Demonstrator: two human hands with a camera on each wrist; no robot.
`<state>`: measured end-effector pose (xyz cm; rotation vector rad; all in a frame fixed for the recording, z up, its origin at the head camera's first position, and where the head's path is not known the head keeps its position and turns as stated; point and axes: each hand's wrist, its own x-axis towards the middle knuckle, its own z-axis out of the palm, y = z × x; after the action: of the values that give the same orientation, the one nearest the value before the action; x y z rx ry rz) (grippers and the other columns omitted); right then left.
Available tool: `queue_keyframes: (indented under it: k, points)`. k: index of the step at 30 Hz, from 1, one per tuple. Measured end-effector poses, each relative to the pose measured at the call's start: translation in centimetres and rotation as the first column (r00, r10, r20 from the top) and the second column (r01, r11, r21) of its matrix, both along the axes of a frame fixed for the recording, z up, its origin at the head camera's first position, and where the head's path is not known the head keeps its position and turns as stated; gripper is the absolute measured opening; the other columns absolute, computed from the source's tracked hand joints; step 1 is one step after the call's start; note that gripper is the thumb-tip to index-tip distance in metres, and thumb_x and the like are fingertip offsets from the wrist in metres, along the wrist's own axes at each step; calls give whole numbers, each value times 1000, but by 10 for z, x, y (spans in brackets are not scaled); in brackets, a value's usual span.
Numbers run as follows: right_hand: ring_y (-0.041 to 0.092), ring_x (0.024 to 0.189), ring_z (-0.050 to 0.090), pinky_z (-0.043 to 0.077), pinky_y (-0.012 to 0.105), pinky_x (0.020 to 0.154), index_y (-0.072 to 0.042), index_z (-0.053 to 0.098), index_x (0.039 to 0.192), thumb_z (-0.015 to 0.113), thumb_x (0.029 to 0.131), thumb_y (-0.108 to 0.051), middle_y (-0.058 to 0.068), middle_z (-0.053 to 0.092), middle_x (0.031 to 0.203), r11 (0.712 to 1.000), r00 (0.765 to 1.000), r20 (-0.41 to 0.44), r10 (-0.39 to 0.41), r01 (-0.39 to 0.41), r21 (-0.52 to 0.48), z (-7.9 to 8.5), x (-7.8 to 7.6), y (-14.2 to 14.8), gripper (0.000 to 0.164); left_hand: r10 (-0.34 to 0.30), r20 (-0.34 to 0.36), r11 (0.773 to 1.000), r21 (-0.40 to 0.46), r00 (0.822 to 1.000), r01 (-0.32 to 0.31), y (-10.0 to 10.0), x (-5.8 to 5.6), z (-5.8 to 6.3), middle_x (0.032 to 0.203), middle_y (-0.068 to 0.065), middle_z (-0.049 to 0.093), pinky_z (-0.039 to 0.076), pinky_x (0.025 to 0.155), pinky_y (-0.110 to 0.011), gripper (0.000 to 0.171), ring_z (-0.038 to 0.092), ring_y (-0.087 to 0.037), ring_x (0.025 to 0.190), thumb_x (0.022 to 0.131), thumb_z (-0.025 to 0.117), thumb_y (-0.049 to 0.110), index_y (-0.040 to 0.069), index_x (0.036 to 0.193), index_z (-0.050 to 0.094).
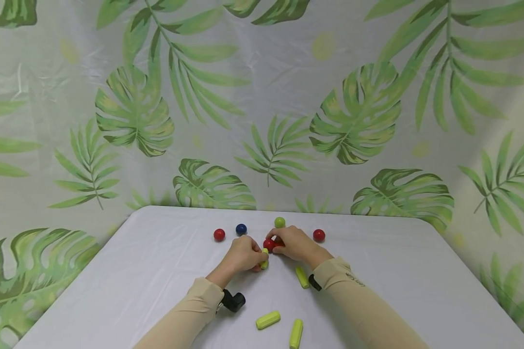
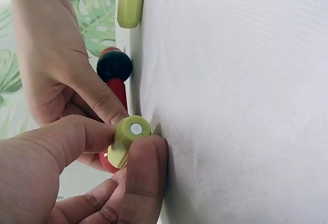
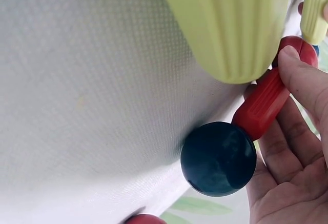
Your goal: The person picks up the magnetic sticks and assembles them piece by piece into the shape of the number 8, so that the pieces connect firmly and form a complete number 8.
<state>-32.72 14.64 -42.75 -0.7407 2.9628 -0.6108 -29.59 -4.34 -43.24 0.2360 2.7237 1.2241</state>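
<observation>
My left hand (image 1: pixel 243 253) pinches a yellow-green magnetic rod (image 2: pixel 120 149) between thumb and fingers. A round whitish disc shows in the rod's near end. Its far end meets or nearly meets a red ball (image 1: pixel 269 245); I cannot tell whether they touch. My right hand (image 1: pixel 294 242) grips a red rod (image 3: pixel 262 103) close to that ball. At the red rod's other end sits a dark blue ball (image 3: pixel 219 158), which the right hand hides in the head view. Both hands work close together above the white table.
Yellow-green rods lie nearer on the white table (image 1: pixel 157 271): one (image 1: pixel 302 277) by the right wrist, others (image 1: pixel 268 320) (image 1: pixel 296 333) in front. Behind the hands are a red ball (image 1: pixel 219 235), a blue ball (image 1: pixel 241 229), a green ball (image 1: pixel 280 222) and another red ball (image 1: pixel 319 235).
</observation>
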Motion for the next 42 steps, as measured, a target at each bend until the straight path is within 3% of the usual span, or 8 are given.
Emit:
queue_keyframes:
  k: [15, 42]
  points:
    - [15, 85, 67, 61, 39, 92, -13, 74, 124, 83, 94, -11, 3, 78, 97, 1000, 1000, -3, 12, -12, 5, 1, 2, -1, 31, -20, -2, 999, 36, 1000, 20, -1, -1, -3, 69, -4, 71, 53, 54, -20, 20, 68, -9, 55, 92, 82, 15, 7, 78, 70]
    - [13, 83, 65, 60, 38, 89, -14, 75, 122, 83, 94, -12, 1, 77, 94, 1000, 1000, -14, 10, -9, 16, -1, -2, -2, 30, -46, -4, 998, 33, 999, 46, -2, -3, -4, 63, -1, 70, 49, 54, -19, 20, 65, -7, 53, 91, 82, 17, 7, 76, 74]
